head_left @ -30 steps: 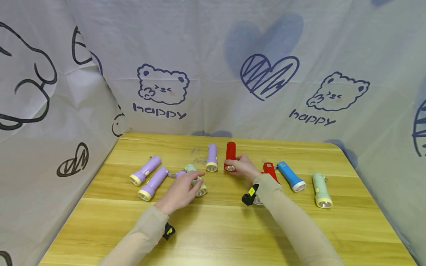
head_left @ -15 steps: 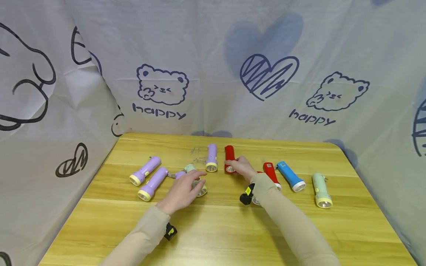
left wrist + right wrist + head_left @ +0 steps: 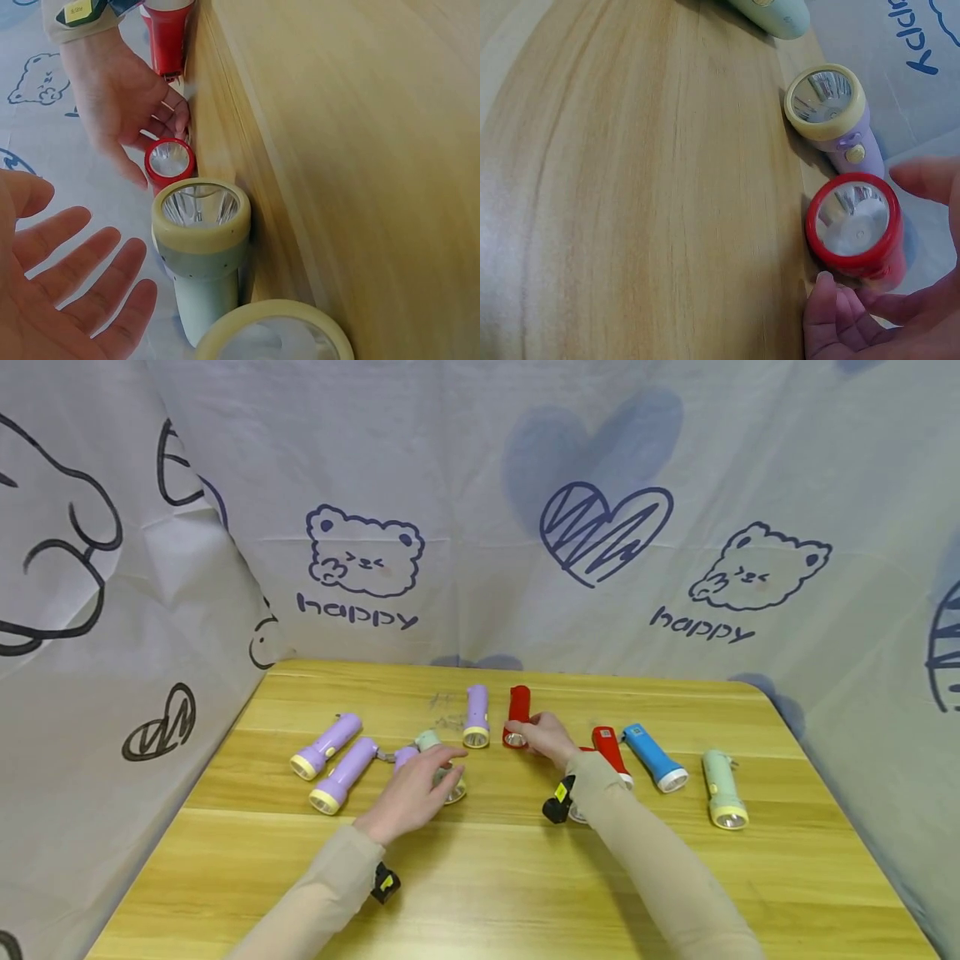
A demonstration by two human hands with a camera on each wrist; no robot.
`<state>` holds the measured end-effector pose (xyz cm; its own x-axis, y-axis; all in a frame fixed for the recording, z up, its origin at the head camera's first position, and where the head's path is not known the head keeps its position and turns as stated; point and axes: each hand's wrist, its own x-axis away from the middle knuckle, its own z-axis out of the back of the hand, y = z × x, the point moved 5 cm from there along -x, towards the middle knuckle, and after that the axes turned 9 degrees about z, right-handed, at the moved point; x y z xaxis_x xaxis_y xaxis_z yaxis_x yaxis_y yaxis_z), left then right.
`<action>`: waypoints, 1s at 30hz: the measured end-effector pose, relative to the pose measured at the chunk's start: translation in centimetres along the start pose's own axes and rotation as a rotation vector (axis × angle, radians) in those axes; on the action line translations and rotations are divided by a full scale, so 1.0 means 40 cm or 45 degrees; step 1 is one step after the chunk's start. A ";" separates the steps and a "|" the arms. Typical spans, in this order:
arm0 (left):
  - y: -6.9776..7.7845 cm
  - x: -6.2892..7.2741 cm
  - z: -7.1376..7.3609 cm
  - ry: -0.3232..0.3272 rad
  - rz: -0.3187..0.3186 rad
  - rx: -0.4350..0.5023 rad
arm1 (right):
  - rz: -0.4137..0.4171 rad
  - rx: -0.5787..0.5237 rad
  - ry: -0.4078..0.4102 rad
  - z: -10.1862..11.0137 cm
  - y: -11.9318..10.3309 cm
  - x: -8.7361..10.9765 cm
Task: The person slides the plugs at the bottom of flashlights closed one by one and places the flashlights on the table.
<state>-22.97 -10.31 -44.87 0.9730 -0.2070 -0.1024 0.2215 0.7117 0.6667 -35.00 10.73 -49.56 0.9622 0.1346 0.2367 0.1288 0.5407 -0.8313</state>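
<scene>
The right hand (image 3: 549, 739) has thumb and fingers curled around a red cylindrical flashlight (image 3: 519, 703) near the far edge of the wooden worktop (image 3: 465, 893), beside a purple, yellow-rimmed flashlight (image 3: 477, 714); the left hand (image 3: 408, 789), fingers loosely spread, holds nothing near a pale-green, yellow-rimmed flashlight (image 3: 430, 739).

Wood-grain counter (image 3: 480, 877) before me; I see pale cloth (image 3: 480, 460), bears (image 3: 365, 553) and hearts (image 3: 607, 533) printed, hanging beyond far edge.

Makeshift curtained booth, wider room unclear: wood-grain table (image 3: 480, 893), cartoon-printed cloth (image 3: 480, 460) hung behind and along both sides.
</scene>
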 end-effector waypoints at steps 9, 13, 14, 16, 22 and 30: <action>0.001 -0.001 -0.004 -0.007 0.002 0.014 | 0.048 0.000 0.009 0.001 -0.001 0.001; -0.001 0.000 -0.006 -0.020 0.022 0.021 | 0.052 -0.016 0.007 -0.002 0.001 0.001; -0.002 0.001 -0.007 -0.022 0.024 0.024 | 0.050 -0.021 0.006 -0.003 0.002 0.002; -0.002 0.001 -0.008 -0.022 0.023 0.028 | 0.047 -0.023 0.004 -0.004 0.003 0.002; -0.001 0.002 -0.010 -0.032 0.018 0.034 | 0.043 -0.026 0.018 -0.006 0.007 0.001; -0.002 0.001 -0.014 -0.033 0.022 0.038 | 0.034 -0.003 0.014 -0.002 0.010 0.004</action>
<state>-22.92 -10.01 -45.33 0.9746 -0.2121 -0.0719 0.2021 0.6951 0.6899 -34.78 10.91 -49.88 0.9679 0.1403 0.2088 0.1033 0.5352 -0.8384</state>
